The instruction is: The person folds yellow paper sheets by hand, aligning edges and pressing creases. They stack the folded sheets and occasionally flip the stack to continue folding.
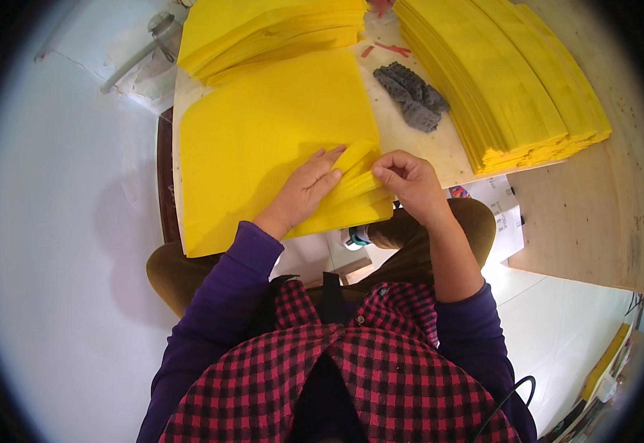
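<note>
A flat stack of yellow sheets (pixel 255 140), which look like soft non-woven fabric, lies on the table in front of me. At its near right corner several layers (pixel 357 171) are bent up and fanned apart. My left hand (pixel 301 193) rests on the top sheet with its fingers stretched out. Its thumb and fingertips touch the left side of the raised layers. On the other side, my right hand (pixel 412 184) pinches the edge of a yellow sheet between thumb and forefinger, its other fingers curled.
Another yellow stack (pixel 277 33) stands behind, and tall folded yellow piles (pixel 506 81) fill the table's right side. Between them lie a crumpled grey cloth (pixel 410 96) and red strips (pixel 392 50). A pale wall (pixel 71 192) borders the left. A wooden board (pixel 595 214) is at right.
</note>
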`<state>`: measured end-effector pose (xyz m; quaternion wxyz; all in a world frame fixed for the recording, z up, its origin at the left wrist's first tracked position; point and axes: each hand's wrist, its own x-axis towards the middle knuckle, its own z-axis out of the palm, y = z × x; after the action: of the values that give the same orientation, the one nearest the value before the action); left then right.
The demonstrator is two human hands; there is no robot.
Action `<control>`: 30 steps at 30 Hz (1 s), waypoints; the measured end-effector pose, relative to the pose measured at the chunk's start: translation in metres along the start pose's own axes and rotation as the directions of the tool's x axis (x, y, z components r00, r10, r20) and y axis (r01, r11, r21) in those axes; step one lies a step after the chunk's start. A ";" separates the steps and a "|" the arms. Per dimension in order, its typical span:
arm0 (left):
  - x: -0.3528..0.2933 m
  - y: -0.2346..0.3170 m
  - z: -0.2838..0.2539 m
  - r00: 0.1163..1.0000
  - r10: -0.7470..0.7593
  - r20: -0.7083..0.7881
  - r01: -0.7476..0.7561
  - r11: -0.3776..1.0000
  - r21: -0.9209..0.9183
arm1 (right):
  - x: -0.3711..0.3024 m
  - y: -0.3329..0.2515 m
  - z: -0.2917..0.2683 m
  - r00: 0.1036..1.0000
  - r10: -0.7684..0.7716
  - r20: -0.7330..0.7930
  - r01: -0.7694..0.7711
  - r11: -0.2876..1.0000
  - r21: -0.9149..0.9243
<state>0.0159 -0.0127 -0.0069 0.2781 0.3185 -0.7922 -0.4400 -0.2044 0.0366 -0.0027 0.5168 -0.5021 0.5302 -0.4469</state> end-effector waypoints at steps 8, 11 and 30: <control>0.000 0.002 0.000 1.000 -0.010 -0.012 0.010 1.000 0.011 | 0.001 0.000 0.002 1.000 -0.002 -0.001 0.002 1.000 0.014; 0.001 0.002 -0.001 1.000 -0.006 -0.002 0.006 1.000 0.007 | 0.001 0.000 0.002 1.000 -0.010 -0.007 0.010 1.000 0.000; 0.000 -0.001 -0.001 1.000 -0.012 0.016 0.012 1.000 -0.007 | 0.000 -0.002 0.004 1.000 -0.010 -0.018 0.010 1.000 -0.013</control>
<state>0.0171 -0.0138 -0.0073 0.2702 0.3189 -0.7909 -0.4471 -0.2002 0.0363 -0.0012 0.5065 -0.5039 0.5352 -0.4506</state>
